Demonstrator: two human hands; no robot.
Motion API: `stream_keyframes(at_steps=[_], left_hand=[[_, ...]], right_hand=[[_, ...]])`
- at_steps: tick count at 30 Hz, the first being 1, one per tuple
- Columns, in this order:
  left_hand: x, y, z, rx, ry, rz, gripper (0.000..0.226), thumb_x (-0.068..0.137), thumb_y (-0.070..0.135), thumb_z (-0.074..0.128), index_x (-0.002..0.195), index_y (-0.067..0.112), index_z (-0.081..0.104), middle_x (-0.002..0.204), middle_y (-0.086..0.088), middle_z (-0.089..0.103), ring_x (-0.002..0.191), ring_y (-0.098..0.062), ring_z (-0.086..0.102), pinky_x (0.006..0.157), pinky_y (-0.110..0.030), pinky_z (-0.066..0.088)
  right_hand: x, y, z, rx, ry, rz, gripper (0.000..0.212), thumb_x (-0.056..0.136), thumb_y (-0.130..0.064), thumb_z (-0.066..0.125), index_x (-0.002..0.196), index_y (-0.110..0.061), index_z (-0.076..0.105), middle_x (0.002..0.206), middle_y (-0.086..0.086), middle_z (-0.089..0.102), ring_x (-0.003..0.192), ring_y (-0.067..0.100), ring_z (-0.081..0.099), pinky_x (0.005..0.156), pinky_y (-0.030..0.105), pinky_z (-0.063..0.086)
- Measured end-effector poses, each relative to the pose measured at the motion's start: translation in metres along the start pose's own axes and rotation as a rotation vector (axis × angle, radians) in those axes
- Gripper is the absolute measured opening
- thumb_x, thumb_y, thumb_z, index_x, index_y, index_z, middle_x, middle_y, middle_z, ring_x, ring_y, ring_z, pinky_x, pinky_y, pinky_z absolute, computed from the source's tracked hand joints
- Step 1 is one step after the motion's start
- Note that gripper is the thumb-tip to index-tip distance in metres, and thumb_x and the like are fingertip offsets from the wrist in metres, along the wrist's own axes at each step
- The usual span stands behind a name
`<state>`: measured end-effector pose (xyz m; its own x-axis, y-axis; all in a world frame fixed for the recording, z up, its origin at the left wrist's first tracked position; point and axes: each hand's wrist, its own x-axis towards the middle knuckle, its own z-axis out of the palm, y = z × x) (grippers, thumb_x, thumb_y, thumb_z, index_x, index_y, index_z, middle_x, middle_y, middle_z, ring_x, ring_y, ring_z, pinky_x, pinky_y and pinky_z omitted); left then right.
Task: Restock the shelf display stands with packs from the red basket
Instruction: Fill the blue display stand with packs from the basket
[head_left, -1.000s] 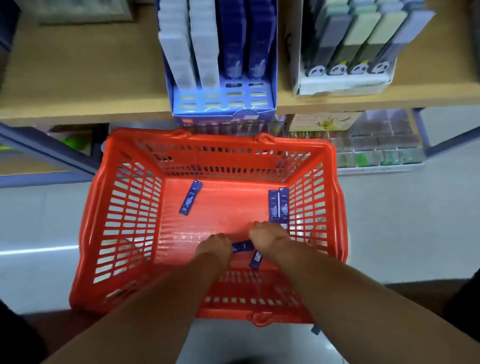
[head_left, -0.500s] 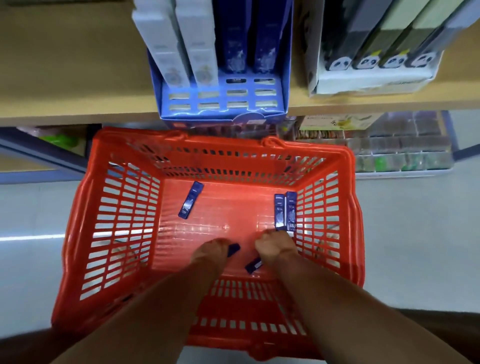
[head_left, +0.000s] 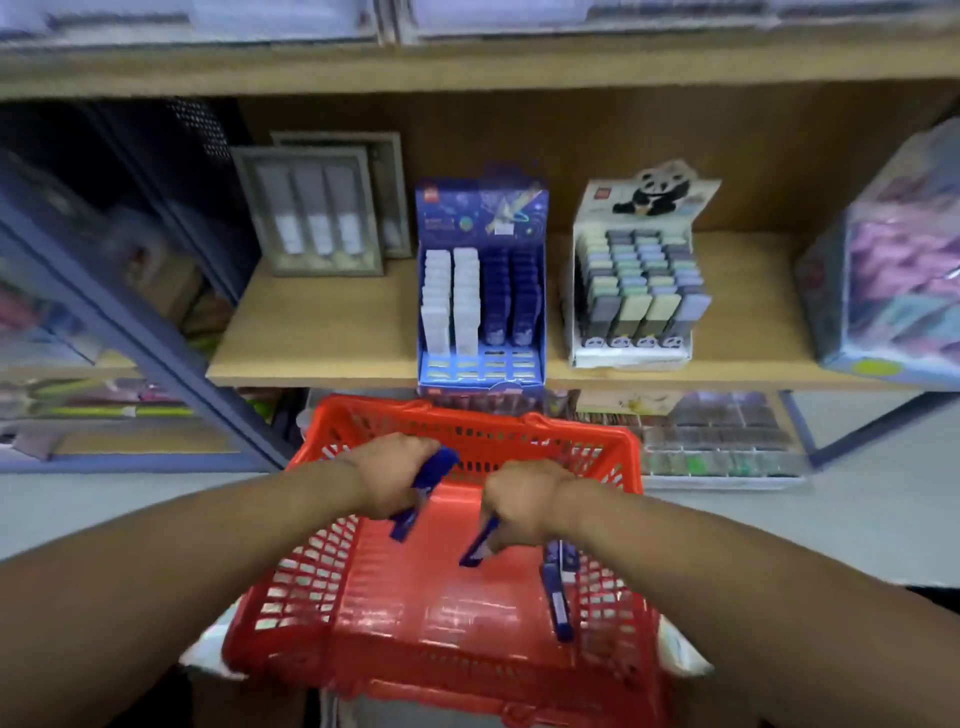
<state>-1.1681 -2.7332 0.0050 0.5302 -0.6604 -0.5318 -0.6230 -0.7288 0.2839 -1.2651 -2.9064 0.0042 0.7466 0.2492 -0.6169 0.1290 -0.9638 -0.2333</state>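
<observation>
- Currently mid-carry: both hands above the basket (head_left: 332, 587), each w/ a blue pack, shelf not reached yet.
- Left hand (head_left: 387, 475) curled round a pack (head_left: 426, 486); its ends stick out far and near of the fist.
- Right hand (head_left: 522, 501) gripping a 2nd pack (head_left: 480, 548), which hangs down-left from the fingers.
- More packs (head_left: 558, 587) left in the basket, along its right wall. Exact count unclear, frame blurry.
- Target prob the blue stand (head_left: 480, 371) on the shelf (head_left: 317, 338), just beyond the basket's far rim. 2 white columns on the left, 2 blue on the right.
- Panda stand (head_left: 631, 353) to its right holds pastel packs, not a match imo.
- Next: lift both packs up and far, line them up w/ the blue columns, slot in upright one at a time.
- Risk: knocking packs already racked.
</observation>
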Motion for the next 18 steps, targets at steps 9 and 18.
stream_keyframes(at_steps=[9,18], left_hand=[[-0.058,0.024,-0.084,-0.566,0.326,0.071,0.024,0.084,0.008,0.078,0.101,0.014,0.062,0.074,-0.007,0.065,0.048,-0.014,0.062,0.046,-0.032,0.054],[-0.033,0.027,-0.073,-0.686,0.521,0.061,0.021,0.086,0.014,0.078,0.102,0.021,0.065,0.086,-0.004,0.067,0.059,-0.019,0.067,0.062,-0.045,0.061]], right_hand=[[-0.084,0.022,-0.102,0.656,0.382,0.065,0.022,0.101,-0.046,0.052,0.115,-0.034,0.062,0.078,0.027,0.063,0.058,0.033,0.066,0.048,0.031,0.055],[-0.054,0.031,-0.101,0.999,0.696,0.196,0.010,0.096,-0.016,0.066,0.094,-0.021,0.075,0.070,0.002,0.072,0.069,0.022,0.074,0.077,0.050,0.061]])
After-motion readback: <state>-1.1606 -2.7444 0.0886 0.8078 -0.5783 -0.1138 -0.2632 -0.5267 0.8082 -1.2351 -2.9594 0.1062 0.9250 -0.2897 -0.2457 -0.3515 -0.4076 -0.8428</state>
